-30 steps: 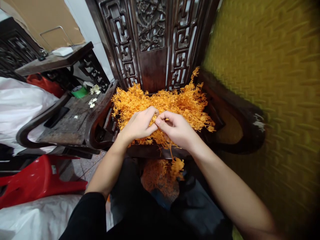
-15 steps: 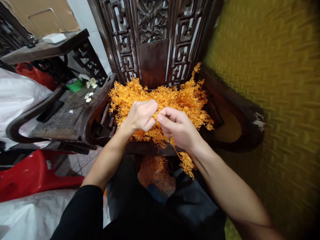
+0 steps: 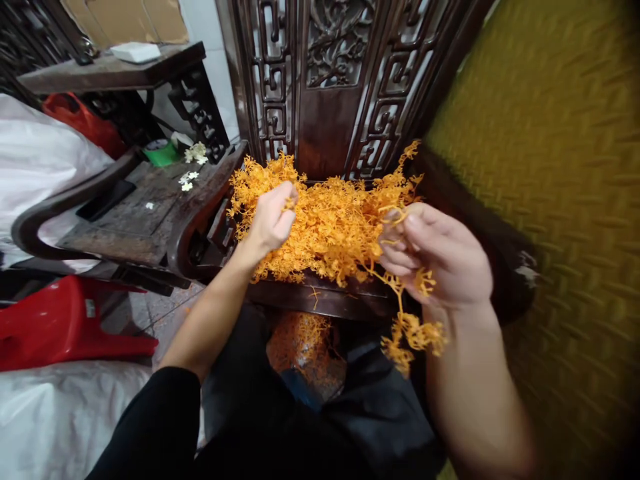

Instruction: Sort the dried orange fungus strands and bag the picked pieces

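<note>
A heap of orange, branching plastic-looking sprigs (image 3: 335,223) covers the seat of a dark carved wooden chair (image 3: 330,127). My left hand (image 3: 273,217) is closed in a fist over the heap's left part, with a bit of orange showing between thumb and fingers. To the right, my right hand (image 3: 447,257) pinches an orange sprig (image 3: 415,333); thin strands stick out at the fingertips and a curly cluster dangles below the palm. One small loose orange piece (image 3: 315,295) lies at the seat's front edge.
Below the seat, between my knees, is a container of orange scraps (image 3: 305,343). At left, another wooden chair (image 3: 120,233) bears green tape (image 3: 161,153) and pale flower-shaped pieces (image 3: 187,180). A red plastic stool (image 3: 75,323) and white sacks (image 3: 65,420) flank me; yellow textured sheeting (image 3: 565,167) rises at right.
My hands, close together before, are now wide apart. The right hand has moved right and nearer with its sprig; the left has shifted slightly left. The view has tilted a little.
</note>
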`<state>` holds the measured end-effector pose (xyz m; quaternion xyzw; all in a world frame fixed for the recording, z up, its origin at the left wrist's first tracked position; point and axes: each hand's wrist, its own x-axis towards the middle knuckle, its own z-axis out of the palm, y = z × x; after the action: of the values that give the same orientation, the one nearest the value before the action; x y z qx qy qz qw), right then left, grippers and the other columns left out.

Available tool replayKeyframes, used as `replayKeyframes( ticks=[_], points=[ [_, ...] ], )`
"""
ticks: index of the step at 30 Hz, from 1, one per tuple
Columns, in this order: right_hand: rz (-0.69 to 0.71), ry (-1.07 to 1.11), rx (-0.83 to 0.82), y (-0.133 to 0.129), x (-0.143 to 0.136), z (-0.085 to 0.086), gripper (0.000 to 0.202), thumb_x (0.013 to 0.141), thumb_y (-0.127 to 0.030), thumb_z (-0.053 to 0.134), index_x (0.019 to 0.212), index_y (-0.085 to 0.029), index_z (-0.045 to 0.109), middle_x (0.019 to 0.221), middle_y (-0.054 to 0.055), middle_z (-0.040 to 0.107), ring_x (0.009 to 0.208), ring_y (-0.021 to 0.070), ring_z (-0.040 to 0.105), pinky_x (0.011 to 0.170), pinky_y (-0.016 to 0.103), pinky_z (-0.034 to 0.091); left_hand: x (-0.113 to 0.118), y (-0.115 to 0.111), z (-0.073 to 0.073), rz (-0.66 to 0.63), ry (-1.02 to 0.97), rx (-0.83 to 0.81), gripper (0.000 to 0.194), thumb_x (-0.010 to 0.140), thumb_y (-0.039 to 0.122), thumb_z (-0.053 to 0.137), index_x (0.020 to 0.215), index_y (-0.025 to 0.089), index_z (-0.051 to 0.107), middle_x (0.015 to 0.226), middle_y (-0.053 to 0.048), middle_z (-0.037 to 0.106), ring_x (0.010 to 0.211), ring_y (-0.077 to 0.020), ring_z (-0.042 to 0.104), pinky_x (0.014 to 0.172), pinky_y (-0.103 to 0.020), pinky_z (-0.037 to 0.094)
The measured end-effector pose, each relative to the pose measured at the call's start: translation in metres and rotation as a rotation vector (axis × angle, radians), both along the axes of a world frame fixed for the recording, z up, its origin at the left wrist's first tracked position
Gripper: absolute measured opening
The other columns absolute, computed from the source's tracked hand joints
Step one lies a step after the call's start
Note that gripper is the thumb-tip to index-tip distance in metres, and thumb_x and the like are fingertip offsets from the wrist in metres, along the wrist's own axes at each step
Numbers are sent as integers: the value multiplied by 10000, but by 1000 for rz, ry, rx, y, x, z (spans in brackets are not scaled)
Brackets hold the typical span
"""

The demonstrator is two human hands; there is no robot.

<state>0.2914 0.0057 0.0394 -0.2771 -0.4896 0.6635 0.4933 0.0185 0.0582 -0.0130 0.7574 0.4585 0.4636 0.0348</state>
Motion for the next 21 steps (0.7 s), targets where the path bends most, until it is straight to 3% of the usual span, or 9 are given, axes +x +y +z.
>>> replayKeyframes(
  ticks=[2,6,10,15,21],
  points=[
    [65,-8,-45,6,-8,-7,295,838,-409,759,772,-225,537,693,-25,451,472,55,242,432,259,117,22,-15,5,-116,-55,-67,19,816,257,412,823,244,424,754,-24,538,692,-184,513,693,-375,470],
    [137,51,-96,7,-25,-13,307,844,-420,741,811,-218,511,720,-34,446,480,52,270,427,237,133,53,-39,14,-254,-88,-176,145,823,209,438,957,233,489,895,-38,615,792,-182,579,771,-370,512],
    [177,73,-87,4,-27,-12,302,855,-441,706,811,-229,494,705,-42,416,470,62,251,411,234,152,59,-46,15,-336,-117,-220,229,817,182,458,1031,228,523,1012,-52,657,891,-189,619,842,-379,538],
    [159,39,-67,5,-26,-12,338,844,-500,671,795,-238,462,731,-31,406,473,67,234,411,228,171,64,-48,13,-352,-196,-238,85,848,210,502,892,240,435,880,-20,581,833,-166,580,819,-366,544],
    [125,55,-66,7,-29,-13,274,855,-473,640,814,-240,504,746,-11,438,493,85,262,416,245,201,70,-53,17,-405,-317,-228,240,887,227,572,793,241,352,871,-15,597,836,-143,602,812,-358,556]
  ],
)
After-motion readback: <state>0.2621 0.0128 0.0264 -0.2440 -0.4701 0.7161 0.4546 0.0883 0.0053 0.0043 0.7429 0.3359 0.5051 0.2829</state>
